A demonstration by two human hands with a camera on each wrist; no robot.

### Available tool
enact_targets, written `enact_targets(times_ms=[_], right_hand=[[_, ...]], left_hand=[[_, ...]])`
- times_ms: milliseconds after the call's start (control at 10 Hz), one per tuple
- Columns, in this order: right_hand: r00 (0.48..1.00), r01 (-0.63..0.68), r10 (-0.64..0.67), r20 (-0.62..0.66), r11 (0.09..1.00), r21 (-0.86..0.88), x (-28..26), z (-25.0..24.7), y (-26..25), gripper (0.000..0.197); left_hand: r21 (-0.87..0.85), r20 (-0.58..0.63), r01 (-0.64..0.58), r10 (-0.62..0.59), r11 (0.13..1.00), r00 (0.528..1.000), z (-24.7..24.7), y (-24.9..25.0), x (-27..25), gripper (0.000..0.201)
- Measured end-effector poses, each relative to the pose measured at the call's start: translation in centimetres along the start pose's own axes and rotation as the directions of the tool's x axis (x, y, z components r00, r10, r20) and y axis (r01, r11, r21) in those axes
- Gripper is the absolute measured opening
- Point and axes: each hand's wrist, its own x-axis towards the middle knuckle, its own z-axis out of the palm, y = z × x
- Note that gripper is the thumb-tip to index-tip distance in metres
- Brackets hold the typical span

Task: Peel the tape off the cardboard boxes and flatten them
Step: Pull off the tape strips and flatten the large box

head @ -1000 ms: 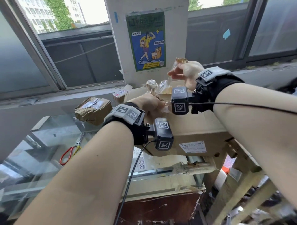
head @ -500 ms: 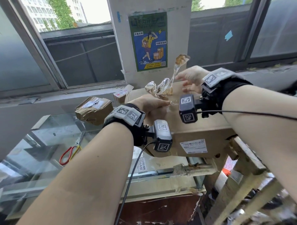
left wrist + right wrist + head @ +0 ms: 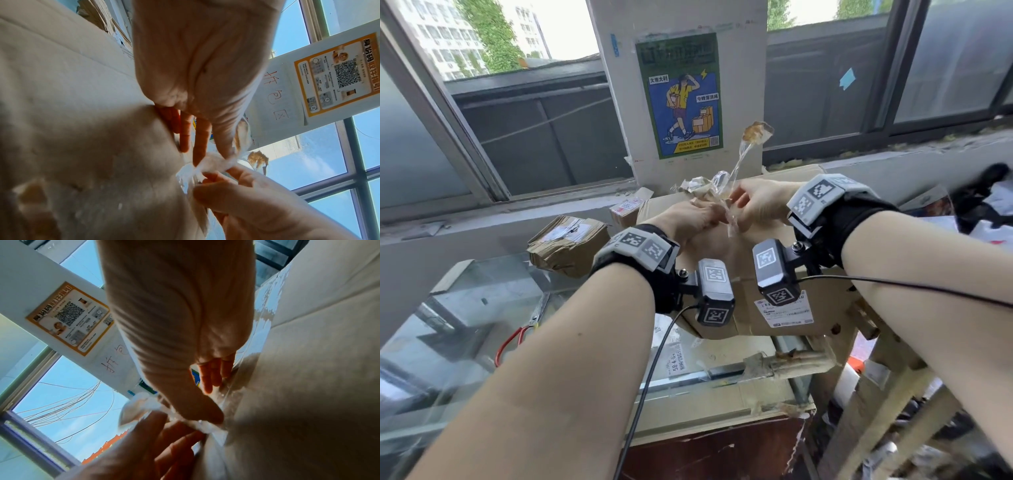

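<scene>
A large brown cardboard box [image 3: 753,308] with a white label lies on the glass counter in front of me. A clear tape strip [image 3: 739,161] rises from its top, and the free end carries a torn brown scrap. My left hand [image 3: 714,214] and right hand [image 3: 734,205] meet over the box top, and both pinch the crumpled tape near its base. In the left wrist view my left hand's thumb and fingers [image 3: 202,146] close on the tape [image 3: 211,162], with the right hand [image 3: 216,178] gripping it just below. In the right wrist view the tape [image 3: 141,404] bunches between both hands.
A smaller crushed box [image 3: 568,245] and a little labelled box [image 3: 625,210] sit at the back left by the window sill. Red-handled scissors [image 3: 517,339] lie on the glass counter [image 3: 465,325]. A wooden frame [image 3: 876,377] stands at the right, and a poster [image 3: 679,92] hangs on the pillar.
My right hand let go of the tape's high end, dropped down and took the strip again low down beside my left hand. The tape's end now sticks up free.
</scene>
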Motion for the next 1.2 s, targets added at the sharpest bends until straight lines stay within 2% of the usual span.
enact_targets(times_ms=[100,200,300,400,500,600,700,800,900,1000,1100,1200], right_hand=[[0.999,0.041,-0.041,-0.009,0.999,-0.013,0.1,0.7,0.5,0.022],[0.995,0.062,-0.060,-0.083,0.998,0.024,0.0,1.1,1.3,0.023],[0.995,0.051,-0.047,-0.088,0.998,0.046,0.1,1.2,1.6,0.019],[0.995,0.056,-0.048,-0.092,0.995,0.088,0.1,1.1,1.8,0.020],[0.998,0.042,-0.039,-0.051,0.997,0.060,-0.1,0.9,1.9,0.018],[0.994,0.034,-0.025,-0.102,0.995,0.089,0.2,1.1,2.3,0.012],[0.984,0.022,0.007,-0.179,0.988,0.154,0.8,1.5,2.8,0.019],[0.982,-0.013,0.066,-0.179,0.958,0.286,1.1,1.5,3.1,0.020],[0.982,-0.015,0.095,-0.166,0.903,0.429,1.7,1.4,3.5,0.011],[0.980,0.025,0.076,-0.184,0.869,0.494,2.0,1.5,3.8,0.007],[0.972,0.056,0.076,-0.221,0.841,0.538,2.4,1.4,4.4,0.015],[0.966,0.092,0.070,-0.249,0.805,0.586,2.6,1.4,4.9,0.018]], left_hand=[[0.027,0.014,0.012,-0.012,1.000,1.000,0.3,0.4,-0.1,0.031],[0.076,0.007,0.007,-0.008,0.997,1.000,0.5,0.6,-0.2,0.032],[0.079,0.030,0.000,-0.002,0.997,1.000,0.8,0.8,-0.2,0.029],[0.095,0.010,0.017,-0.018,0.995,1.000,1.0,1.0,-0.1,0.033],[0.123,0.005,0.039,-0.040,0.992,0.999,1.2,1.2,0.2,0.044],[0.049,0.013,0.040,-0.041,0.998,0.999,1.4,1.4,0.4,0.047],[0.044,-0.004,0.043,-0.043,0.998,0.999,1.6,1.6,0.2,0.057],[0.067,-0.021,0.060,-0.059,0.996,0.998,2.0,1.6,0.8,0.049],[0.100,-0.068,0.044,-0.038,0.994,0.997,1.8,1.5,1.4,0.016],[0.219,-0.017,0.058,-0.055,0.974,0.998,1.6,1.1,2.1,0.014],[0.307,0.066,0.028,-0.051,0.951,0.997,1.6,0.9,2.2,0.040],[0.341,0.097,0.011,-0.047,0.940,0.994,1.7,0.8,2.2,0.045]])
